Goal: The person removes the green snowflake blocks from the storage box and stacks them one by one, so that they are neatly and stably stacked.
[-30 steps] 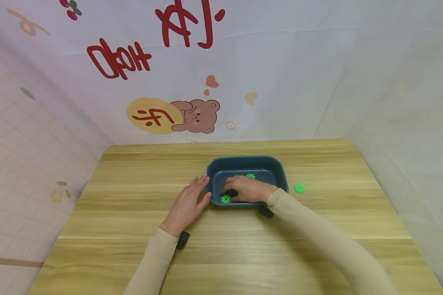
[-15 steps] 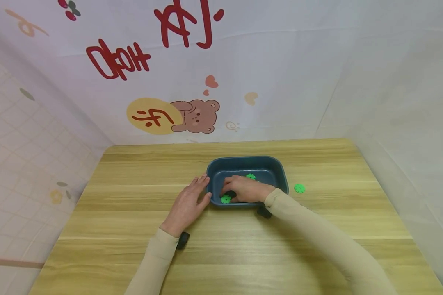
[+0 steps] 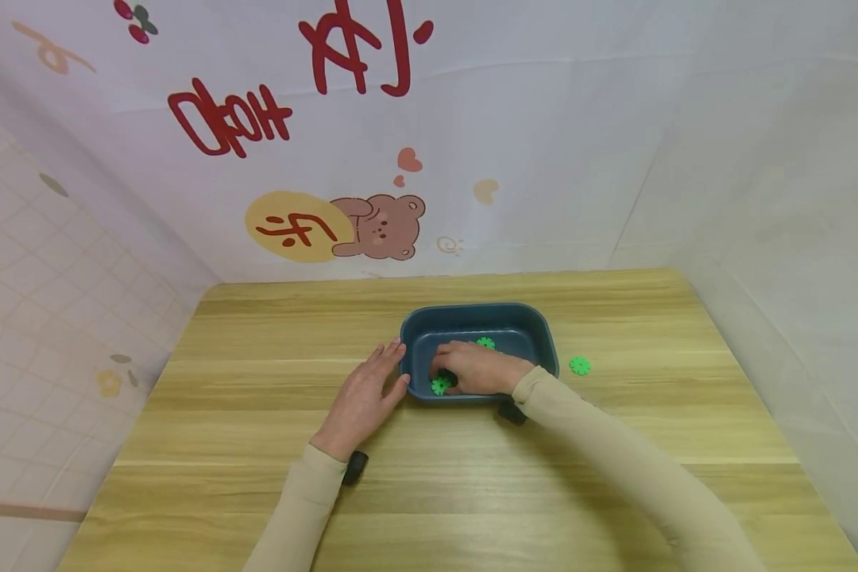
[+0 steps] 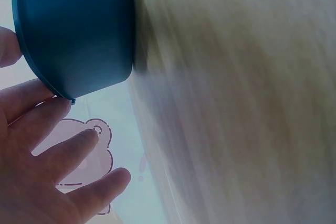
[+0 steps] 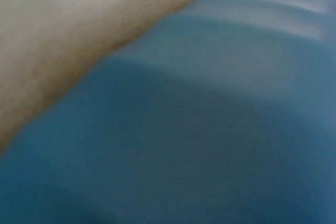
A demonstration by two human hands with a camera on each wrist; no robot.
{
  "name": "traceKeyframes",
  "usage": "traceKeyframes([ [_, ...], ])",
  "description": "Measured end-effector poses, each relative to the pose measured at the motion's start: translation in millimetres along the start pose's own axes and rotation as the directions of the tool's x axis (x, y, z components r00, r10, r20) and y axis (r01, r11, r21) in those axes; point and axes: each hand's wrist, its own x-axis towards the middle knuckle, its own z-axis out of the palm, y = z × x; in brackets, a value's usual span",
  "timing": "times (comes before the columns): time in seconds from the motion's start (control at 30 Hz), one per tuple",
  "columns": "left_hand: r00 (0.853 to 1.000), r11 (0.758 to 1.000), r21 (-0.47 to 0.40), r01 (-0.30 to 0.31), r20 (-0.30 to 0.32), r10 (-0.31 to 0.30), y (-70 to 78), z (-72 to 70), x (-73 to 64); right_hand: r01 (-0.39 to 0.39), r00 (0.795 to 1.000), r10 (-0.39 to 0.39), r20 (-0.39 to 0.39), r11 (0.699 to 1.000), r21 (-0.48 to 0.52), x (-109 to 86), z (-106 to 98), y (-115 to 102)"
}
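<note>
- A blue bin (image 3: 465,319) sits on a wooden table (image 3: 472,485), the centre of the clock in the head view.
- Inside, near eight o'clock, a green near disc (image 3: 439,386) lies beneath the right hand (image 3: 475,368). A far disc (image 3: 485,343) rests just past the middle, toward twelve.
- The right hand dips in over the front rim, its arm arriving from five o'clock. Fingers curl with the thumb beside the near disc; whether they pinch it cannot be told, and the right wrist view shows mostly blurred bin wall.
- At nine o'clock the left hand (image 3: 361,397) steadies the rim. Thumb, index and middle fingers touch it, those two fingers close together; ring and little fingers spread away, clear of the bin.
- Just outside, at three o'clock, an outer disc (image 3: 580,365) lies on the table, no hand on it.
- The handling appears partway: two discs show in the bin, one out. The near disc has not been lifted clear, and the outer disc remains apart.
- Toward eleven, a printed bear (image 3: 389,226) decorates the white backdrop (image 3: 558,127).
</note>
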Motion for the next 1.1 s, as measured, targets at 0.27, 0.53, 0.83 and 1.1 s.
traceKeyframes([
  [0.27,1.0,1.0,-0.004,0.008,-0.004,-0.008,1.8,-0.3,0.1,-0.036,0.999,0.037,-0.026,0.998,0.052,-4.1,-2.3,0.5],
  [0.53,1.0,1.0,0.0,0.017,0.009,-0.017,0.6,0.1,0.1,-0.015,0.995,0.021,-0.098,0.998,0.063,-11.5,-7.5,-0.9],
  [0.83,1.0,1.0,0.001,0.008,0.01,-0.008,-0.2,0.4,-0.2,-0.021,0.986,0.038,-0.164,0.994,0.103,-23.2,-15.2,-3.3],
  [1.1,1.0,1.0,0.005,0.007,0.009,-0.007,0.1,0.8,0.1,-0.015,0.976,0.048,-0.211,0.988,0.155,-34.4,-22.5,-4.7],
])
